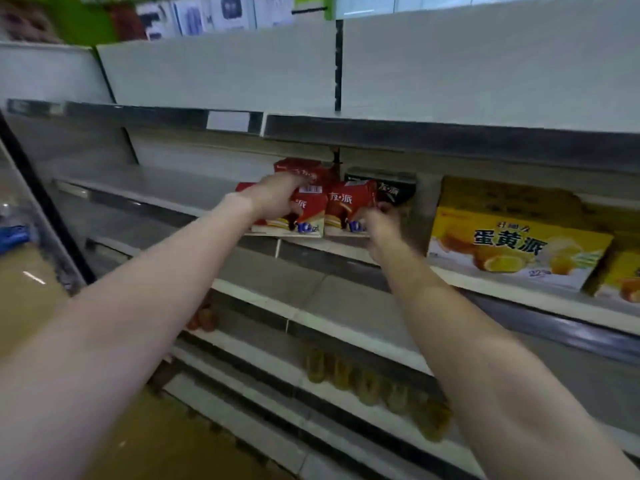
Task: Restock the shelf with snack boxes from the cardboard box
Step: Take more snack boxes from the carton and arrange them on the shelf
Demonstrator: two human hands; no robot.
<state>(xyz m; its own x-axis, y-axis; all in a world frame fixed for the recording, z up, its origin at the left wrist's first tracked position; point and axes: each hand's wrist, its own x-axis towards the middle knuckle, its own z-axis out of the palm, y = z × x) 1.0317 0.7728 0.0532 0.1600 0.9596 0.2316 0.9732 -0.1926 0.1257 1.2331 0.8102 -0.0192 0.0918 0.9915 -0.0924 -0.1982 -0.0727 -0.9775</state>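
Both arms reach fwd to the middle shelf [166, 194] of a grey store rack. Left hand [277, 197] lies on top of a red snack box [301, 216], fingers curled over its upper edge w/ a barcode label showing just past them; grip looks closed round the box, which tilts fwd at the shelf's front lip. A 2nd red box [304, 169] sits right behind/above it, partly hidden by the hand.

Right hand [379, 221] is at the lower right corner of another red snack box [348, 211], fingers bent & pinching that edge. This box stands just beside the left one, sides touching or nearly so; can't tell which. Behind it, a black box [394, 190] of the same brand stands further back on the shelf, partly covered.

To the right, past a grey divider, a big yellow egg-yolk pie box [519, 251] leans back on the same shelf level, w/ a 2nd yellow box [620, 282] cut off at the frame edge.

Lower shelves: a row of blurred yellowish bottles [374, 386] on one, some reddish blurred items [204, 318] further left. Top shelf has a white price tag [228, 121] on its rail. Tan floor at lower left.
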